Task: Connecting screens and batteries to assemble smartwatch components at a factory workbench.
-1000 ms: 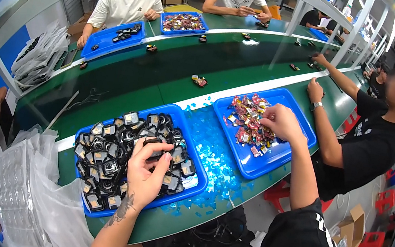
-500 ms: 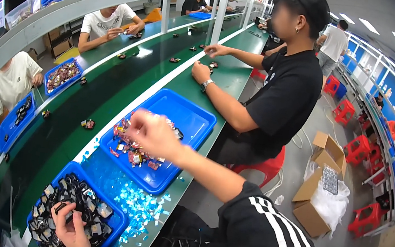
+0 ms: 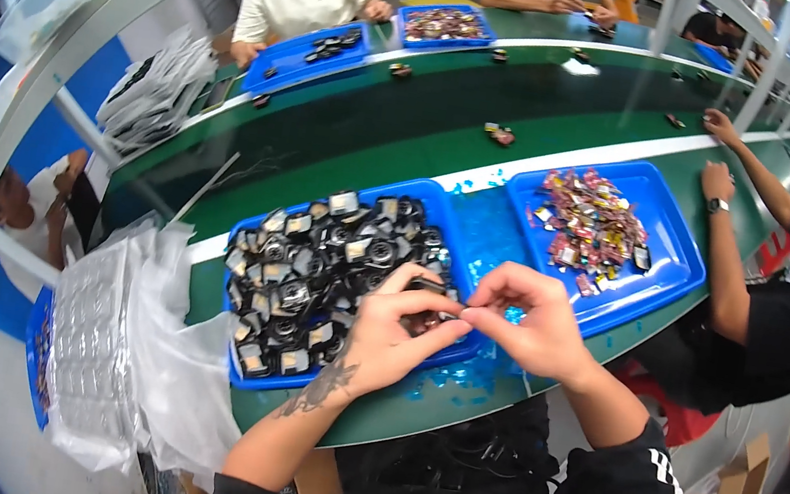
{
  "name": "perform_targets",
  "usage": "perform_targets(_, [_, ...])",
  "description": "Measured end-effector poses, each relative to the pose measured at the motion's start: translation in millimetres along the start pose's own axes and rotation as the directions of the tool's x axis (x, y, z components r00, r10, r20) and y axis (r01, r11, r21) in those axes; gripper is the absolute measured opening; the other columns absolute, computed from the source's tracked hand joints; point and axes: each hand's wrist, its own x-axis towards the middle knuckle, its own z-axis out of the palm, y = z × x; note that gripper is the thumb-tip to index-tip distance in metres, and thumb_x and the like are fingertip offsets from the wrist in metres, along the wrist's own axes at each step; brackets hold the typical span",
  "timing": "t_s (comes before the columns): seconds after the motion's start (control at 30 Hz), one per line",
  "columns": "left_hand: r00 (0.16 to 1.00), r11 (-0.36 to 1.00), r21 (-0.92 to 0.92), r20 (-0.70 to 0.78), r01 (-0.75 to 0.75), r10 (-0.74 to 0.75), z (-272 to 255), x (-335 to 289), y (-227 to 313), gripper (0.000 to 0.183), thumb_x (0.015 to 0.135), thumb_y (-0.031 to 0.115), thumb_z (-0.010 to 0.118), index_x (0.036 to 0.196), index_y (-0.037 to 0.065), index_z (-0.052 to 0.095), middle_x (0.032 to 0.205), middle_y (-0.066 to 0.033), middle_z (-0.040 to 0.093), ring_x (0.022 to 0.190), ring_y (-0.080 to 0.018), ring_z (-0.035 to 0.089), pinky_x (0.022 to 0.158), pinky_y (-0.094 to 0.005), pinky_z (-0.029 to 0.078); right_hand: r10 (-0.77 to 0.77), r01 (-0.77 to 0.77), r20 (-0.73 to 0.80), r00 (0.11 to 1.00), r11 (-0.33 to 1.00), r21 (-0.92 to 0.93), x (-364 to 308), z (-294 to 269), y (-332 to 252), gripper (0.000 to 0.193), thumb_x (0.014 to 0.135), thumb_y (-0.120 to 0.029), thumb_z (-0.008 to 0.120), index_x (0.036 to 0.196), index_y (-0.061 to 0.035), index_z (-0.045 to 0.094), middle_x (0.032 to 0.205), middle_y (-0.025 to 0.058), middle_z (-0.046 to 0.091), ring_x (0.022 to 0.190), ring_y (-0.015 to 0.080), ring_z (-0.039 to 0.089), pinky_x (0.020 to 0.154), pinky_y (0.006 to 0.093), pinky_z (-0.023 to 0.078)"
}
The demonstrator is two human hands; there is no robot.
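Observation:
Over the front edge of a blue tray [image 3: 275, 384] heaped with small black camera-like parts [image 3: 294, 283], my two hands meet. My left hand [image 3: 393, 333] is closed round a small black part [image 3: 425, 286], mostly hidden by the fingers. Thumb and forefinger of my right hand [image 3: 540, 328] are pinched together against my left fingertips, at the edge of that part. What the right fingertips grip is too small to make out. Just beyond the right hand, a second blue tray [image 3: 667, 250] holds a pile of small red and gold circuit pieces [image 3: 588, 224].
Blue film scraps [image 3: 457, 382] litter the green bench between and before the trays. Behind runs a dark green conveyor belt [image 3: 412, 128] with scattered small parts. Stacked clear plastic trays [image 3: 95, 336] stand at left. A co-worker's arm [image 3: 731, 264] reaches in at right.
My view has swung left. My right hand has left the tray of red pieces and come to my left hand, which has risen with the black part from the heap.

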Motion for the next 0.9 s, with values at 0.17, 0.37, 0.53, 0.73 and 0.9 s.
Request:
perform_targets(0.17, [0.996, 0.997, 0.073, -0.077, -0.029, 0.034, -5.8, -5.2, -3.3, 0.015, 0.077, 0.008, 0.077, 0.091, 0.002, 0.074, 0.097, -0.0097, 0.062, 0.077, -0.0124, 0.062, 0.065, -0.0244, 0.049, -0.031, 0.031, -0.006, 0.999, 0.998, -0.062, 8.5, 9.7, -0.9, 0.009, 0.083, -0.004, 0.071, 0.088, -0.0004, 0.064, 0.078, 0.0027, 0.065, 0.069, 0.0074, 0.059, 0.062, 0.0223, 0.048])
perform_targets(0.37, [0.99, 0.997, -0.011, -0.124, -0.072, 0.07, -0.5, -5.1, -9.5, 0.016, 0.077, 0.006, 0.074, 0.093, 0.003, 0.075, 0.098, -0.0098, 0.062, 0.084, -0.0142, 0.062, 0.07, -0.0253, 0.049, -0.018, 0.01, -0.065, 0.998, 0.993, -0.119, 11.5, 12.7, -0.9, 0.01, 0.081, -0.003, 0.072, 0.085, -0.0002, 0.064, 0.083, 0.0044, 0.066, 0.071, 0.0105, 0.061, 0.06, 0.0233, 0.05])
perform_targets(0.53, [0.982, 0.992, 0.056, -0.146, -0.116, 0.123, -1.1, -5.3, -18.5, 0.015, 0.077, 0.005, 0.073, 0.092, 0.002, 0.074, 0.097, -0.0099, 0.063, 0.085, -0.0146, 0.063, 0.071, -0.0258, 0.049, -0.01, 0.007, -0.048, 0.999, 0.997, -0.076, 12.3, 13.8, -0.5, 0.01, 0.08, -0.001, 0.072, 0.086, 0.0001, 0.065, 0.083, 0.0054, 0.066, 0.073, 0.011, 0.062, 0.059, 0.0232, 0.051])
perform_targets(0.73, [0.986, 0.992, 0.066, -0.121, -0.108, 0.116, -1.3, -5.0, -18.6, 0.015, 0.077, 0.005, 0.073, 0.091, 0.001, 0.074, 0.098, -0.0099, 0.062, 0.082, -0.014, 0.062, 0.069, -0.0245, 0.049, -0.136, 0.128, -0.029, 0.99, 0.971, -0.201, 14.3, 11.9, -0.5, 0.01, 0.078, 0.002, 0.072, 0.084, 0.0009, 0.065, 0.082, 0.0077, 0.065, 0.07, 0.0139, 0.063, 0.057, 0.0239, 0.051])
perform_targets(0.9, [0.99, 0.998, -0.07, -0.137, 0.005, -0.015, -2.5, -5.4, -15.1, 0.013, 0.078, 0.004, 0.073, 0.09, 0.0, 0.073, 0.096, -0.0096, 0.062, 0.081, -0.0125, 0.061, 0.069, -0.0243, 0.048, -0.291, 0.273, 0.014, 0.957, 0.879, -0.391, 8.8, 18.9, -6.2, 0.015, 0.075, 0.007, 0.072, 0.082, 0.0014, 0.061, 0.081, 0.0084, 0.06, 0.063, 0.0154, 0.06, 0.054, 0.0253, 0.048])
